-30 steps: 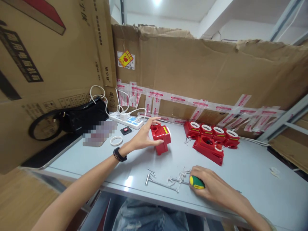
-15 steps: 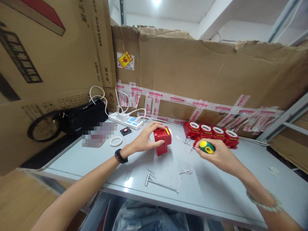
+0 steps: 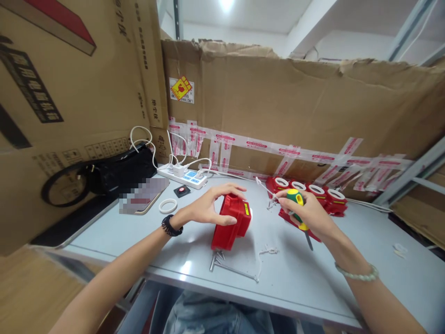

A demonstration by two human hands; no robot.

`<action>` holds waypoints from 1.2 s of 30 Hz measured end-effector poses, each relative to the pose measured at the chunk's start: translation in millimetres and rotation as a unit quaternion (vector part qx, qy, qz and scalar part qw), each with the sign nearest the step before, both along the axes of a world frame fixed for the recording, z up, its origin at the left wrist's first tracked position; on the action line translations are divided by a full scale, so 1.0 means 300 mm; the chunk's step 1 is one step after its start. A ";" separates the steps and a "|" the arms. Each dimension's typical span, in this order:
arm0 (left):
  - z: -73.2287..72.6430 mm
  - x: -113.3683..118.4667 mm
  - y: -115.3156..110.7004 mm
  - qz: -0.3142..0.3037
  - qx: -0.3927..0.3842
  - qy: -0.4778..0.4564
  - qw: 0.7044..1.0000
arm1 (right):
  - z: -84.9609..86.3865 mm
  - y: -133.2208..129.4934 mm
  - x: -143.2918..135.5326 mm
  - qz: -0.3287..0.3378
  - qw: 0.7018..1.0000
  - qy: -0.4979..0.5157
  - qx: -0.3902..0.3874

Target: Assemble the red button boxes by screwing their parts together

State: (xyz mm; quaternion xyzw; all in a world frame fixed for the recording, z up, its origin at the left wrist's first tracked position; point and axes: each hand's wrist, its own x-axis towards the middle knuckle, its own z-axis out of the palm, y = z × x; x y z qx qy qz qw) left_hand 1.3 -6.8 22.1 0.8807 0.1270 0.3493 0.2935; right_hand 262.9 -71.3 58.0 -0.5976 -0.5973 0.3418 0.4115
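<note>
Cardboard (image 3: pixel 295 102) backs our pale table (image 3: pixel 306 283). At lower centre, our left hand (image 3: pixel 206 206) grips a red housing (image 3: pixel 225 236): probably light, stiff, slick plastic, best held across its sides. Right of centre, our right hand (image 3: pixel 309 211) is closed around a green-and-yellow screwdriver (image 3: pixel 295 197).

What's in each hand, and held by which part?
Left hand: red housing, across its top and near side. Right hand: screwdriver, by its handle, and pale strand, seemingly by one end.

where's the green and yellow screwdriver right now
In the head view, the green and yellow screwdriver is right of centre, in the right hand, by the row of red housings.
</note>
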 end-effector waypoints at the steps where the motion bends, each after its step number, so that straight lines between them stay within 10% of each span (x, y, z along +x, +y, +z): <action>1: 0.008 0.004 -0.005 -0.012 -0.006 -0.002 1.000 | 0.002 -0.001 -0.009 0.006 1.000 0.012 0.005; 16: 0.076 0.038 -0.018 -0.093 -0.231 -0.056 0.967 | -0.001 -0.023 -0.068 0.108 0.993 -0.010 0.046; 36: 0.067 0.059 -0.039 -0.120 -0.213 -0.030 0.969 | 0.023 -0.049 -0.051 0.037 0.995 0.023 0.086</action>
